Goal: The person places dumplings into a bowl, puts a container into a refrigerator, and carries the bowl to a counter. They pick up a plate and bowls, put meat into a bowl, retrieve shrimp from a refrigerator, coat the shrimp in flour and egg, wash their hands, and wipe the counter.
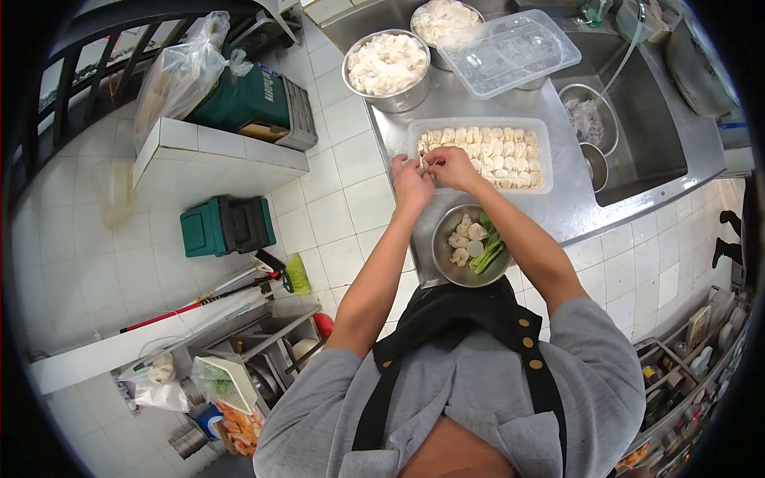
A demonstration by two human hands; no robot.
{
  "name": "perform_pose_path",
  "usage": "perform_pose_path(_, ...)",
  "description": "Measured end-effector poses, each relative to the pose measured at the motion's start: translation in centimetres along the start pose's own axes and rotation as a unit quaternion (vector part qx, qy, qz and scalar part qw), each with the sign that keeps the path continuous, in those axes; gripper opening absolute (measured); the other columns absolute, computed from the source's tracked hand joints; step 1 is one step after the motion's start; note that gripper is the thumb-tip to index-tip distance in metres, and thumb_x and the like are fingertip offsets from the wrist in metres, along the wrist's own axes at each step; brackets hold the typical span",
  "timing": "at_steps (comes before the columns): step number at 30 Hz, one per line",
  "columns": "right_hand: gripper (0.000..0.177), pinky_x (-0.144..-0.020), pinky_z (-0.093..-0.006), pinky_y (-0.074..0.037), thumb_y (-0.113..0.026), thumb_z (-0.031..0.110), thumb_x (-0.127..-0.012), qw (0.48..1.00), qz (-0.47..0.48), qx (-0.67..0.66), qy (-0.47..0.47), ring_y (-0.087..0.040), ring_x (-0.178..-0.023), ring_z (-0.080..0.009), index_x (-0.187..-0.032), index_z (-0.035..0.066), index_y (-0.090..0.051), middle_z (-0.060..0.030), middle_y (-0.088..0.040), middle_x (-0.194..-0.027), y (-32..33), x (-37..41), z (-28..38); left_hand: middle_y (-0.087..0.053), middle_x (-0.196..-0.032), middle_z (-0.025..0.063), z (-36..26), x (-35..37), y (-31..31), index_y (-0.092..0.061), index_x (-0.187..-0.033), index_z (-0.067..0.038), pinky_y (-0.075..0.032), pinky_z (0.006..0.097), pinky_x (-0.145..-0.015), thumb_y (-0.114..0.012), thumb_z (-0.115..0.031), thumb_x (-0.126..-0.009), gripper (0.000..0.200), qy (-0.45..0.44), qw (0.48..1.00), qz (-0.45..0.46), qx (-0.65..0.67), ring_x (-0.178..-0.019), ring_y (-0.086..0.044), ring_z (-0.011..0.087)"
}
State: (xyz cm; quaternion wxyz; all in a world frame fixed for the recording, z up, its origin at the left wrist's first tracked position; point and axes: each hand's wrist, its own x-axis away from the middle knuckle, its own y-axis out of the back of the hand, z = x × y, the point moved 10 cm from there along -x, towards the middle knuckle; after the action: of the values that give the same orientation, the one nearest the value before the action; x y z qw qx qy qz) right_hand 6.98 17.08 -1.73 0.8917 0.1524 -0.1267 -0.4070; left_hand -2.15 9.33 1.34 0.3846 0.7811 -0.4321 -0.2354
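Note:
My left hand point(413, 186) and my right hand point(453, 168) meet at the near left corner of a clear plastic container point(547, 159). Rows of pale folded dumplings point(502, 151) fill the container. The fingers of both hands are bent and pinched close together, and they hide most of whatever small thing is between them. Just below my right forearm stands a steel bowl point(441, 267), close to my body. In it lie several wrinkled dumplings point(460, 239), a pale round piece point(476, 246) and green leafy stalks point(488, 253).
Two steel pots of pale filling point(388, 64) point(446, 21) stand at the back of the steel counter point(558, 209). A clear lid point(510, 54) leans beside them. Right of these is a sink point(657, 151) with a colander point(612, 131). Another person's legs point(729, 239) show far right.

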Motion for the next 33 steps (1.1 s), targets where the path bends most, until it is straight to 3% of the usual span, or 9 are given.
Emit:
perform_pose_path(5,0.019,-0.061,-0.0260,-0.050,-0.059,-0.005,-0.076,0.996,0.014,-0.082,-0.014,-0.061,-0.067,-0.0128,-0.093,0.000,-0.067,-0.0059,-0.064,-0.077,-0.9,-0.7,-0.8,-0.052,-0.106,0.0222,0.6,-1.3,0.9,-0.061,-0.089,0.006,-0.043,0.0386,-0.090,-0.071,-0.010,-0.068,0.028,0.052,0.992,0.056,0.102,-0.103,-0.051,0.0356)
perform_pose_path(10,0.040,-0.055,-0.0214,-0.045,-0.058,-0.006,-0.077,0.946,0.032,-0.309,-0.093,-0.055,-0.064,-0.0082,-0.115,0.004,-0.059,-0.0019,-0.060,-0.078,-0.8,-0.8,-0.7,-0.056,-0.105,0.0165,0.3,-2.1,1.7,-0.061,-0.093,0.005,-0.045,0.0334,-0.083,-0.075,-0.021,-0.071,0.037,0.011,0.995,0.048,0.086,-0.096,-0.055,0.0263)
perform_pose_path(13,0.039,-0.056,-0.0208,-0.044,-0.057,-0.005,-0.079,0.979,-0.001,-0.204,-0.009,-0.053,-0.063,-0.0073,-0.116,0.003,-0.059,-0.0020,-0.061,-0.084,1.2,-0.9,1.5,-0.060,-0.099,0.0104,1.3,-2.3,2.1,-0.061,-0.095,0.004,-0.045,0.0289,-0.079,-0.070,-0.015,-0.077,0.028,0.016,0.977,0.071,0.202,-0.089,-0.057,0.0187)
perform_pose_path(21,0.034,-0.063,-0.0266,-0.048,-0.061,0.003,-0.079,0.955,0.118,-0.265,-0.060,-0.059,-0.074,-0.0131,-0.113,0.002,-0.061,-0.0075,-0.063,-0.099,-2.0,1.6,4.5,-0.065,-0.091,0.0049,-0.4,0.1,5.1,-0.061,-0.104,0.001,-0.050,0.0256,-0.070,-0.061,-0.007,-0.085,0.021,0.038,0.890,0.177,0.419,-0.079,-0.060,0.0113)
perform_pose_path(23,0.035,-0.068,-0.0316,-0.049,-0.058,0.001,-0.077,0.991,0.020,-0.110,0.067,-0.061,-0.078,-0.0236,-0.112,0.000,-0.059,-0.0125,-0.062,-0.095,-0.4,2.4,6.7,-0.065,-0.092,0.0067,0.3,1.2,4.5,-0.060,-0.106,0.003,-0.053,0.0273,-0.068,-0.060,-0.008,-0.087,0.022,0.099,0.892,0.211,0.387,-0.079,-0.061,0.0123)
perform_pose_path(24,0.035,-0.068,-0.0316,-0.049,-0.058,0.001,-0.077,0.992,0.026,-0.108,0.066,-0.061,-0.078,-0.0236,-0.112,0.000,-0.059,-0.0125,-0.062,-0.095,-0.8,3.2,7.1,-0.065,-0.092,0.0067,0.3,1.7,4.4,-0.060,-0.106,0.003,-0.053,0.0273,-0.068,-0.060,-0.008,-0.087,0.022,0.103,0.891,0.208,0.390,-0.079,-0.061,0.0123)
perform_pose_path(26,0.034,-0.073,-0.0360,-0.048,-0.055,-0.001,-0.073,0.973,-0.041,0.040,0.222,-0.060,-0.084,-0.0323,-0.108,-0.001,-0.059,-0.0152,-0.060,-0.092,0.1,5.8,11.5,-0.065,-0.092,0.0087,0.6,2.7,4.4,-0.060,-0.106,0.004,-0.053,0.0271,-0.065,-0.058,-0.009,-0.089,0.022,0.129,0.874,0.191,0.428,-0.078,-0.061,0.0135)
perform_pose_path(29,0.036,-0.075,-0.0381,-0.048,-0.054,-0.004,-0.070,0.946,-0.106,0.143,0.270,-0.058,-0.088,-0.0340,-0.106,0.000,-0.059,-0.0150,-0.060,-0.091,0.5,8.6,13.9,-0.065,-0.092,0.0099,0.7,4.3,4.2,-0.060,-0.106,0.005,-0.053,0.0284,-0.063,-0.055,-0.010,-0.090,0.022,0.200,0.792,0.179,0.548,-0.077,-0.062,0.0151)
perform_pose_path(33,0.028,-0.066,-0.0346,-0.049,-0.058,-0.004,-0.076,0.952,-0.072,0.076,0.288,-0.060,-0.077,-0.0282,-0.102,0.002,-0.063,-0.0115,-0.060,-0.092,-0.5,10.6,13.4,-0.064,-0.093,0.0107,2.4,6.6,3.4,-0.059,-0.107,0.005,-0.054,0.0304,-0.065,-0.053,-0.011,-0.092,0.022,0.219,0.824,0.152,0.499,-0.078,-0.062,0.0170)
